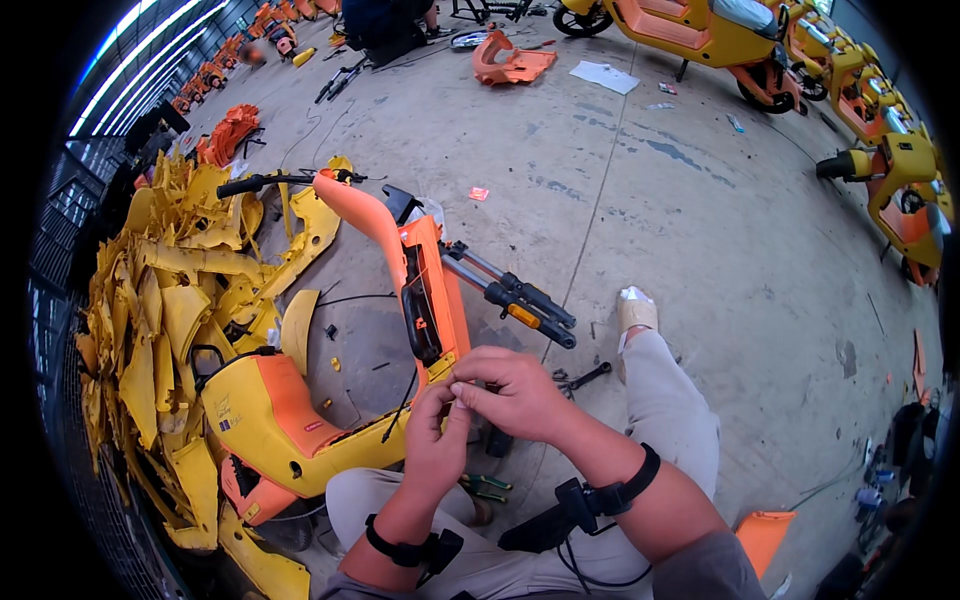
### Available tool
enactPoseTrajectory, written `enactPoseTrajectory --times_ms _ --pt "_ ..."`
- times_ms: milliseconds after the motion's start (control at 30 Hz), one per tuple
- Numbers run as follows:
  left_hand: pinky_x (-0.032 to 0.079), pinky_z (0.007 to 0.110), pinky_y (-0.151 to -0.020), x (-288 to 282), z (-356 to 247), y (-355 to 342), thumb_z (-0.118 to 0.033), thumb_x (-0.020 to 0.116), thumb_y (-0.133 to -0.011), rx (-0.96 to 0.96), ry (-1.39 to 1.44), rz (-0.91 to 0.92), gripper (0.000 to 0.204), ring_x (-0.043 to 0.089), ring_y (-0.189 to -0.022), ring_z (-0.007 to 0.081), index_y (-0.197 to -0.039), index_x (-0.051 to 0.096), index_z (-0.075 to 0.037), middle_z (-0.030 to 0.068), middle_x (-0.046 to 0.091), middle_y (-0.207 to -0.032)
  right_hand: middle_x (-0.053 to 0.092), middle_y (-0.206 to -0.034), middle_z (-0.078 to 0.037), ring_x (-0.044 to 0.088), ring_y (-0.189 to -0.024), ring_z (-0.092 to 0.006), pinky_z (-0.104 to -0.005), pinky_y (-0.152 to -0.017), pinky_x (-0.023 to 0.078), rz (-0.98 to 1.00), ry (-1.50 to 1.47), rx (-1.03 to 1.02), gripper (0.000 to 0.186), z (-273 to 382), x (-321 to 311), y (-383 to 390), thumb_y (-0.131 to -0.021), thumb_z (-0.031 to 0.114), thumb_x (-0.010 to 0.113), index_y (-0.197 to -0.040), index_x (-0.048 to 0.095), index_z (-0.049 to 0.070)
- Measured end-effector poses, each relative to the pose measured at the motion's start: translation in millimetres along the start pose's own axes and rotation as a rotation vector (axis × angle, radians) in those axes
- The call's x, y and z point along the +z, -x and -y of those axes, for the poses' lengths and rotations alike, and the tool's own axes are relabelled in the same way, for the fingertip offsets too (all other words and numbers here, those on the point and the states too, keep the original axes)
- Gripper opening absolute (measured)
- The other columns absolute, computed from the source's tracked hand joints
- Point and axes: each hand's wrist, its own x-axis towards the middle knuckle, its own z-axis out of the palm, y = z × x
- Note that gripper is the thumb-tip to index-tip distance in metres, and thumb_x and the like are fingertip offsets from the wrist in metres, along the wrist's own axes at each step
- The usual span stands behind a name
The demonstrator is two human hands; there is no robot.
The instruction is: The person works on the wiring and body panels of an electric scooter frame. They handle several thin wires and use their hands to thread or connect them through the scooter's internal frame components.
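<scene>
A partly stripped scooter body (335, 440) in yellow and orange lies tilted in front of me. Its orange front column (440, 290) carries a handlebar (265, 183) on the left and a bare front fork (510, 295) on the right. Over the lower end of that column, my left hand (436, 435) and my right hand (512, 392) meet at the fingertips. Thumb and fingers of each are pinched together, and whatever is between them is too small or hidden to make out. Green-handled pliers (487, 486) lie on the floor just below my hands.
A heap of yellow plastic panels (170, 340) fills the left side. A wrench (587, 377) lies right of my hands. An orange fairing (510, 62) and a white sheet (604, 77) lie farther off. Yellow scooters (905, 190) line the right. Another person (385, 30) crouches at the top.
</scene>
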Motion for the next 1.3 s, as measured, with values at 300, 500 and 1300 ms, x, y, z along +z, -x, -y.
enactPoseTrajectory --times_ms 300,500,1300 --pt "0.047 0.024 -0.083 -4.1 -4.9 2.1 -0.013 0.056 -0.098 -0.162 0.223 0.019 0.021 0.058 -0.091 0.0084 -0.111 0.059 0.003 0.0038 0.064 -0.102 0.064 -0.089 -0.009 0.064 -0.077 -0.0199 -0.0307 -0.069 0.051 0.022 -0.147 0.069 0.013 7.0 -3.4 -1.8 -0.085 0.009 0.062 -0.093 0.065 0.0" --pt "0.048 0.025 -0.082 -15.1 -4.7 -2.4 -0.013 0.06 -0.096 -0.259 0.239 0.1 0.021 0.061 -0.088 0.0119 -0.108 0.063 0.004 0.0047 0.066 -0.094 0.064 -0.099 -0.009 0.063 -0.082 -0.0149 -0.027 -0.069 0.051 0.098 -0.327 0.216 0.016 10.7 -8.2 -0.9 -0.09 0.007 0.061 -0.099 0.066 -0.004" --pt "0.053 0.025 -0.077 -25.2 -9.7 3.5 -0.003 0.072 -0.084 -0.25 0.316 0.258 0.013 0.065 -0.083 0.0119 -0.096 0.069 0.0 0.0056 0.069 -0.091 0.064 -0.114 -0.012 0.061 -0.099 -0.0182 -0.0296 -0.084 0.049 0.471 -0.654 0.178 0.016 13.5 -25.4 2.0 -0.09 0.003 0.06 -0.102 0.068 -0.002"
